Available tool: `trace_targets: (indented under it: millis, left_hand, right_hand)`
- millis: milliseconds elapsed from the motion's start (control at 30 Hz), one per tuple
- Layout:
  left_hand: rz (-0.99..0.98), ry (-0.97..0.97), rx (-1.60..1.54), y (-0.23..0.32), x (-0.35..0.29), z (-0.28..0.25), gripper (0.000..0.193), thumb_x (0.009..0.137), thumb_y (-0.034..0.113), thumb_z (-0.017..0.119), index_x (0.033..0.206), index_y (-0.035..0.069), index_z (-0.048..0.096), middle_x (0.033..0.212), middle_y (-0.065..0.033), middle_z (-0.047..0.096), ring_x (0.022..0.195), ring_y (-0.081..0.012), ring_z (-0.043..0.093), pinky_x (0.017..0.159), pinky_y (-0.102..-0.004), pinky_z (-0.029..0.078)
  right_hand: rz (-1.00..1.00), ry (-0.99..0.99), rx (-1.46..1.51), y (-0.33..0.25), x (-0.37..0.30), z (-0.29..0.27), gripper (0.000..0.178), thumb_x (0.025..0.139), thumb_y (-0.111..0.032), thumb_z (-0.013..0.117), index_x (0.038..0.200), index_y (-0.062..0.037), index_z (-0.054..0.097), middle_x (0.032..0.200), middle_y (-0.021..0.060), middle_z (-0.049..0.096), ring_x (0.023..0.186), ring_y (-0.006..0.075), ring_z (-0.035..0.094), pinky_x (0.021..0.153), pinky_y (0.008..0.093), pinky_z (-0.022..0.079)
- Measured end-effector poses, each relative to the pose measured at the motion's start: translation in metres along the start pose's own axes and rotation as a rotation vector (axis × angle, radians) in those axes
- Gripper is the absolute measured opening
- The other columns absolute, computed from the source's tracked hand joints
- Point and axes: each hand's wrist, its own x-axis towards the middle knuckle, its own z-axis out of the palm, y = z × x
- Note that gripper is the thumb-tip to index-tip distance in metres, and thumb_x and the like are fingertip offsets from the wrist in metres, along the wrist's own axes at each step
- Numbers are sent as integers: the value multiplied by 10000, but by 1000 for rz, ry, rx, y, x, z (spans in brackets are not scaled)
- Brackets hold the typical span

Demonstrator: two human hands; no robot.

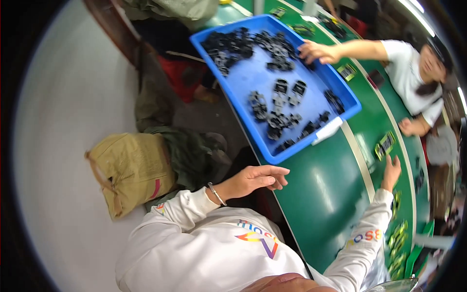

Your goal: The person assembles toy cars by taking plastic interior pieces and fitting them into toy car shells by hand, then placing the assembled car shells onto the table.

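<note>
Right hand (391,174) open beside a yellow-green piece (385,145) between the bench's (311,194) pale strips.
The left hand (262,179), empty and loosely open, hovers over the bench's near edge, by a corner of the blue tray (238,80). Work looks partway: the yellow-green piece seems put together; many black units (280,90) remain in the tray. Whether the right fingertips touch is unclear.

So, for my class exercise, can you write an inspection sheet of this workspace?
Surface: green bench with pale strips.
Job's things: black parts in blue bin; lime piece on bench.
Clutter: more lime pieces along the bench.
Hands: left hand empty, near the bin; right hand at the lime piece, contact unclear.
Cables: thin dark strand by the sweatshirt, possibly a cord.
Surroundings: tan bag left; co-worker opposite, one hand at the bin's rim.
</note>
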Motion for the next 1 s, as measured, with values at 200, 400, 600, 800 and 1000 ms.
trace_targets:
  millis: [200,400,600,800,1000]
  left_hand:
    - [218,26,336,80,-3,-54,358,998,143,561,1341,45,586,1084,-89,704,989,-181,666,946,-327,509]
    - [484,980,33,77,55,-189,833,960,308,634,1536,-41,145,1586,-179,243,1463,-250,249,1196,-340,184]
    - [478,983,69,56,98,-224,664,986,349,578,1496,19,309,1484,-80,421,1352,-189,410,1114,-308,319]
    - [733,938,-243,96,76,-237,504,1028,394,460,1417,72,463,1341,-76,562,1252,-202,513,1080,-335,379]
    - [924,1139,343,104,67,-173,490,962,86,499,1429,-21,401,1400,-153,492,1302,-279,456,1104,-367,330]
  right_hand:
    - [-27,-79,244,-111,-82,-67,462,901,-192,701,1319,-24,599,1217,109,637,892,138,590,809,270,497]
    - [-129,-362,457,-235,-154,-37,439,916,-197,698,1329,-97,588,1258,92,584,1015,176,616,835,313,509]
    - [-129,-324,555,-305,-183,10,665,911,-347,693,1452,-61,434,1417,181,403,1250,296,479,1043,397,408]
    - [-183,-272,553,-310,-179,2,605,934,-344,663,1424,-47,467,1388,172,447,1249,304,473,1072,397,387]
    - [-163,-334,557,-287,-179,18,497,903,-231,692,1343,-51,548,1289,136,516,1125,249,552,933,352,479]
